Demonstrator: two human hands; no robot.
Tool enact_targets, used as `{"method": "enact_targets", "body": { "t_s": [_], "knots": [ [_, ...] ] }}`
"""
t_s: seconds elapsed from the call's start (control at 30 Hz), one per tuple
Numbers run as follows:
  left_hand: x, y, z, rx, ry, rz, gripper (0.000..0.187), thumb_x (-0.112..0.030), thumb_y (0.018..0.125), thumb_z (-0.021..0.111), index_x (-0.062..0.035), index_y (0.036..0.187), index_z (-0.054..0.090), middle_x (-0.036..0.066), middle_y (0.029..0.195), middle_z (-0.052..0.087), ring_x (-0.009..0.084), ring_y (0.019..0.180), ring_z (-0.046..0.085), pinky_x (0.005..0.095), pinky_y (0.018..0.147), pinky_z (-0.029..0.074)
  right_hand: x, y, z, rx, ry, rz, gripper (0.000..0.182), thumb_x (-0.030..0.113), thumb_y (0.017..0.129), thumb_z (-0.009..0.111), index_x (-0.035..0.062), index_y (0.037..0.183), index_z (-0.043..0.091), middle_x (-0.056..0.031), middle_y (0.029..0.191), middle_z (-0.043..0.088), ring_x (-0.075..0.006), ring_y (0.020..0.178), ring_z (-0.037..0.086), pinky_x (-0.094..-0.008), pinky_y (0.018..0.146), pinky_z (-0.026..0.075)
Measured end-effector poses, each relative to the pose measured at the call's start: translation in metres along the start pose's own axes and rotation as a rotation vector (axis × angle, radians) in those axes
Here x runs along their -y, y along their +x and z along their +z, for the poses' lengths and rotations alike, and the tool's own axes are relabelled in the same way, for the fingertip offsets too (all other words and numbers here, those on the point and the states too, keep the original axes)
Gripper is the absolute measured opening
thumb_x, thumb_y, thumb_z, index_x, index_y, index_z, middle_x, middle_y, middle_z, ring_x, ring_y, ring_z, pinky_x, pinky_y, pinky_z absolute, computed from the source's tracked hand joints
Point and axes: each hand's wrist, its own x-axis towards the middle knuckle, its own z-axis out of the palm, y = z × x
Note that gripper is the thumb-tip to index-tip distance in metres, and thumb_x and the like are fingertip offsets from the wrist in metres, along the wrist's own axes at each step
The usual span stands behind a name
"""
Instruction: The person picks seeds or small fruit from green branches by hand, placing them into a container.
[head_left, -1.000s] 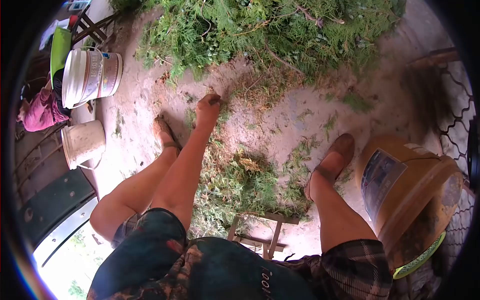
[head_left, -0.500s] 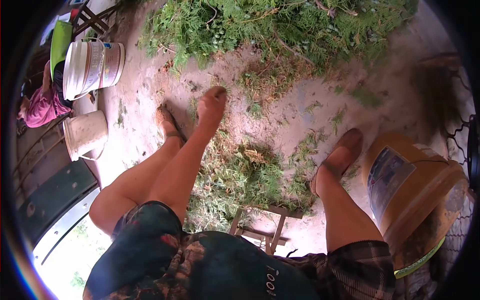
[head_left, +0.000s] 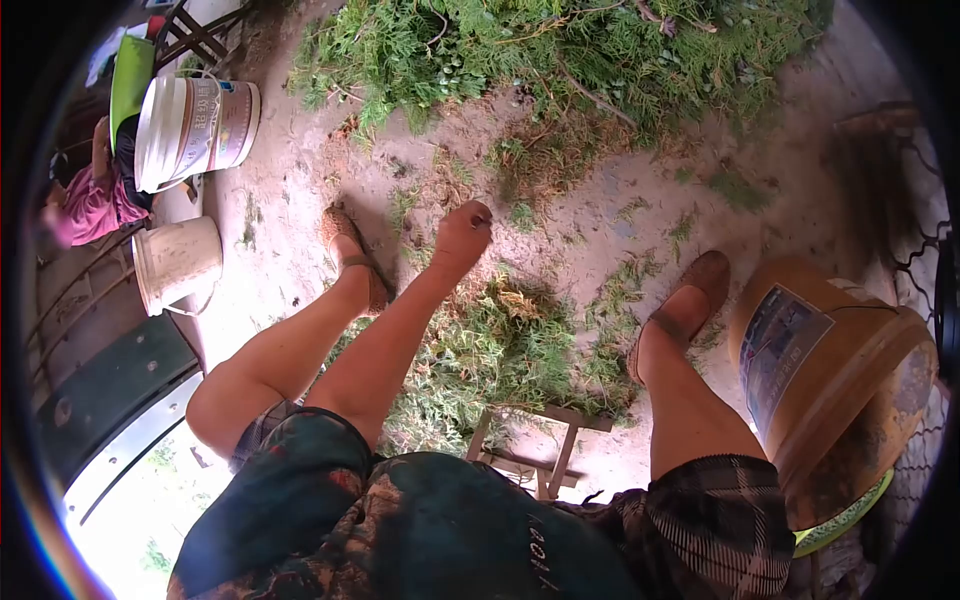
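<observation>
My left hand is held out over the ground between my two feet. Its fingers are curled closed, and a small dark spot shows at the curl, too small to name. Below it lies a heap of cut green and yellowed conifer sprigs. Beyond the hand, loose brown and green bits cover the ground, and a large pile of leafy conifer branches spreads across the top of the view. My right hand is out of sight.
A white paint bucket and a dirty pale bucket lie at left, near a person in pink. At right is a big yellowish bucket beside wire mesh. A small wooden stool stands near my legs.
My left hand has moved right and a little towards me, still with its fingers curled. The view has shifted slightly.
</observation>
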Motion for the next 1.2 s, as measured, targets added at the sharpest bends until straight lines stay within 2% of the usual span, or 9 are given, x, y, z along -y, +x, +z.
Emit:
{"method": "enact_targets", "body": {
  "t_s": [0.07,0.2,0.4,0.6,0.63,0.83,0.93,1.1,1.2],
  "knots": [
    [0.006,0.014,-0.01,-0.061,-0.279,-0.111,0.024,-0.005,0.074,0.054,0.0001,0.096,0.062,0.009,0.074,0.064,0.0126,0.06,0.06,0.0261,0.053,0.049,-0.009,0.01,-0.01,0.082,0.198,0.048,0.028,0.022,0.089,0.047,0.0036,0.111,0.047,-0.0105,0.071,0.06,-0.0261,0.074,0.058,-0.0434,0.067,0.051],
    [-0.031,0.053,-0.023,-0.186,-0.307,-0.061,0.022,-0.006,0.074,0.058,-0.0003,0.094,0.065,0.009,0.077,0.065,0.0117,0.06,0.059,0.0252,0.055,0.049,-0.041,0.046,-0.023,0.325,0.831,0.207,0.026,0.022,0.088,0.052,0.0041,0.107,0.05,-0.0121,0.075,0.061,-0.0275,0.079,0.06,-0.0426,0.07,0.053],
    [-0.052,0.105,0.005,-0.08,0.443,0.203,0.021,-0.019,0.075,0.067,-0.0057,0.091,0.067,0.019,0.082,0.065,0.027,0.071,0.064,0.0349,0.066,0.05,-0.136,0.108,-0.009,1.062,1.583,-0.064,0.05,0.037,0.086,0.058,0.0045,0.122,0.045,-0.0192,0.095,0.063,-0.0343,0.096,0.06,-0.0471,0.079,0.051],
    [-0.064,0.08,0.008,-0.23,0.093,0.206,0.018,-0.016,0.078,0.062,-0.0018,0.089,0.064,0.017,0.082,0.065,0.029,0.072,0.063,0.0364,0.068,0.051,-0.217,0.074,0.039,0.257,0.35,0.785,0.033,0.026,0.088,0.052,0.0012,0.109,0.053,-0.0131,0.101,0.056,-0.0245,0.086,0.059,-0.0348,0.071,0.051],
    [-0.075,0.066,0.009,-0.21,0.033,0.183,0.019,-0.016,0.079,0.061,-0.0015,0.091,0.062,0.016,0.081,0.065,0.0261,0.072,0.063,0.0347,0.068,0.051,-0.26,0.082,0.047,0.424,0.542,0.95,0.034,0.028,0.092,0.048,0.0022,0.113,0.05,-0.0157,0.11,0.053,-0.0254,0.088,0.059,-0.0392,0.069,0.054],
    [-0.141,-0.015,0.038,0.4,-0.411,0.34,0.023,-0.005,0.083,0.059,-0.0008,0.105,0.057,0.007,0.094,0.062,0.0125,0.075,0.062,0.0246,0.065,0.052,-0.311,0.074,0.088,0.115,1.044,1.295,0.048,0.04,0.091,0.049,0.0003,0.117,0.044,-0.0135,0.103,0.053,-0.0181,0.082,0.06,-0.038,0.069,0.056],
    [-0.142,0.018,0.033,0.25,-0.322,0.085,0.018,-0.007,0.083,0.058,-0.0011,0.1,0.062,0.009,0.077,0.064,0.0135,0.062,0.06,0.0276,0.057,0.05,-0.331,0.063,0.083,0.314,1.197,1.206,0.036,0.03,0.093,0.047,-0.0014,0.111,0.046,-0.0143,0.099,0.054,-0.0203,0.075,0.062,-0.0333,0.053,0.058],
    [-0.103,0.083,0.038,-0.189,0.146,0.436,0.017,-0.007,0.078,0.057,-0.0013,0.092,0.064,0.02,0.086,0.064,0.0348,0.078,0.063,0.0388,0.07,0.05,-0.339,0.054,0.081,0.243,1.127,1.187,0.037,0.031,0.095,0.041,-0.0031,0.11,0.047,-0.017,0.098,0.055,-0.0214,0.074,0.063,-0.0354,0.059,0.057],
    [-0.092,0.099,0.045,-0.269,0.222,0.354,0.017,-0.009,0.079,0.056,-0.0013,0.091,0.064,0.022,0.087,0.064,0.0352,0.079,0.062,0.0407,0.07,0.049,-0.33,0.064,0.081,0.135,1.224,1.189,0.046,0.037,0.096,0.036,-0.0049,0.112,0.046,-0.019,0.099,0.056,-0.0245,0.079,0.063,-0.0401,0.068,0.055]
  ]
}}
